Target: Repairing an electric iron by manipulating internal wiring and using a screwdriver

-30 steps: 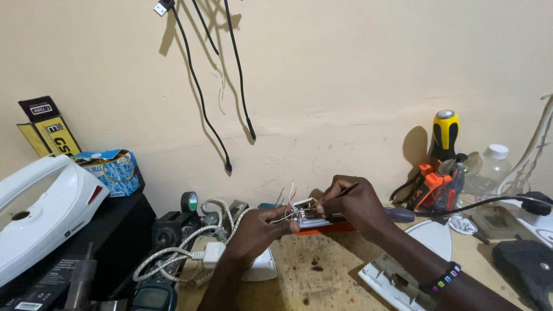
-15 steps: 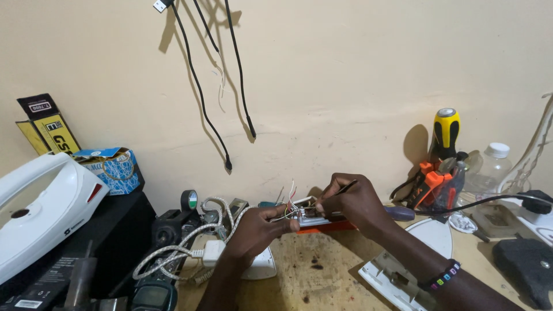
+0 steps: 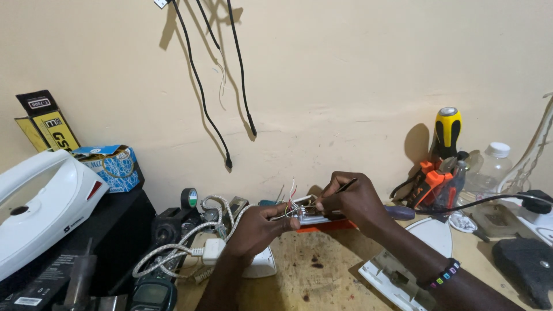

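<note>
Pinching a wired part point(image 3: 304, 214) at centre frame, my left hand point(image 3: 256, 230) clamps it while my right hand point(image 3: 351, 198) grips a thin tool point(image 3: 344, 185). At right, a holder point(image 3: 440, 193) keeps a yellow screwdriver point(image 3: 447, 131) upright.

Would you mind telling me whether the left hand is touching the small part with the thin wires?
Touching. The head view shows the left hand with its fingertips closed on the end of the small part, with no gap between them.

white iron point(image 3: 40, 201), yellow-black screwdriver handle point(image 3: 447, 131), blue patterned box point(image 3: 112, 167), orange pliers point(image 3: 431, 179)
</note>
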